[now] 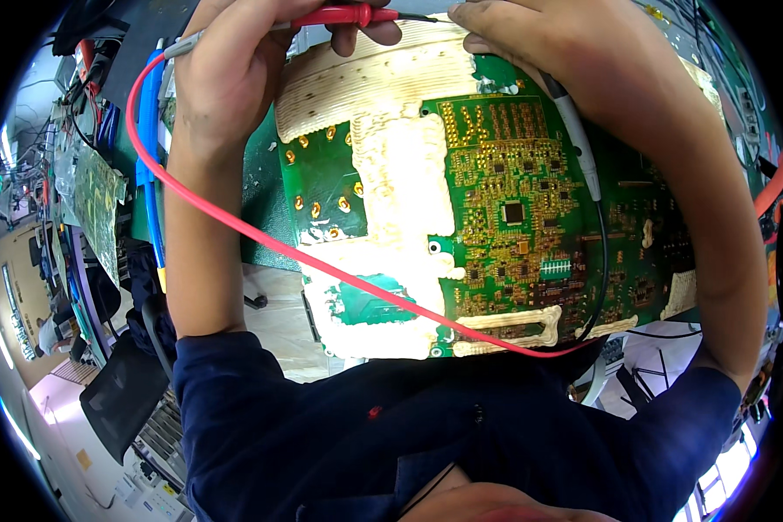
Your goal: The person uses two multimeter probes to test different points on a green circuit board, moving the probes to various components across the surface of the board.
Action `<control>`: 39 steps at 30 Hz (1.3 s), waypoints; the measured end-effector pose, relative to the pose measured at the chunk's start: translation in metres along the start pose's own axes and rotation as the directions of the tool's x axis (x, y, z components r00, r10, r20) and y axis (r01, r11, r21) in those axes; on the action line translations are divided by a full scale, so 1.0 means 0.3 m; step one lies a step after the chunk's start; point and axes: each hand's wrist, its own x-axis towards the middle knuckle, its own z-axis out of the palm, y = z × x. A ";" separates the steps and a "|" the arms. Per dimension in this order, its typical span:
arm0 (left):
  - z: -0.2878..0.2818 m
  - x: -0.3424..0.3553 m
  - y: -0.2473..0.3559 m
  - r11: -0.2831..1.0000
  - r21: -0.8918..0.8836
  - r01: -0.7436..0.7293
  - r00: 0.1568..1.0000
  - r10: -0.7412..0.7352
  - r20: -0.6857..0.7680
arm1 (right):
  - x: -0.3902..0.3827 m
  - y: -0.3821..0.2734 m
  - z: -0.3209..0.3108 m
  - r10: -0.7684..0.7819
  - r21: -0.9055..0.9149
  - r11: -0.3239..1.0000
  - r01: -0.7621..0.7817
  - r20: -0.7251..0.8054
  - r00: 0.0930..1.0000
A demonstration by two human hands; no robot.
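Note:
At the upper left, my left hand [235, 65] is closed around a red test probe [337, 15]. The probe's dark tip points right and ends close to the fingertips of my right hand [552, 39]. A black test probe [576, 139] sticks out from under my right hand, its tip hidden; the fingers are bent around it. Both hands are over the far edge of a large green circuit board [317, 187] with ribbed cream-coloured patches and many small parts. Whether either tip touches the board cannot be made out.
A red lead [261, 235] loops across the board, and a black lead [604, 252] runs down its right part. Left of my forearm are a blue tool-like bar [150, 130] and another circuit board [100, 209]. A black chair [123, 391] stands at lower left.

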 end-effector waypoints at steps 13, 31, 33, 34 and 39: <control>-0.011 -0.001 -0.003 1.000 -0.005 0.011 1.000 -0.011 0.003 | 0.005 0.010 -0.010 0.026 0.038 0.999 -0.029 0.079 0.997; -0.014 -0.002 -0.009 0.998 -0.060 -0.035 0.999 0.033 -0.026 | 0.039 0.092 -0.032 0.184 0.619 0.752 -0.226 0.132 0.974; -0.018 -0.011 -0.005 0.998 -0.048 -0.037 0.999 0.036 -0.027 | 0.039 0.094 -0.022 0.179 0.641 0.739 -0.208 0.110 0.978; -0.016 -0.004 -0.004 0.998 -0.039 -0.042 0.999 0.041 -0.013 | 0.040 0.091 -0.037 0.184 0.609 0.760 -0.227 0.133 0.974; -0.014 0.000 0.007 0.999 -0.013 -0.043 0.999 0.043 -0.003 | 0.053 0.036 -0.120 0.146 0.389 0.897 -0.212 0.192 0.971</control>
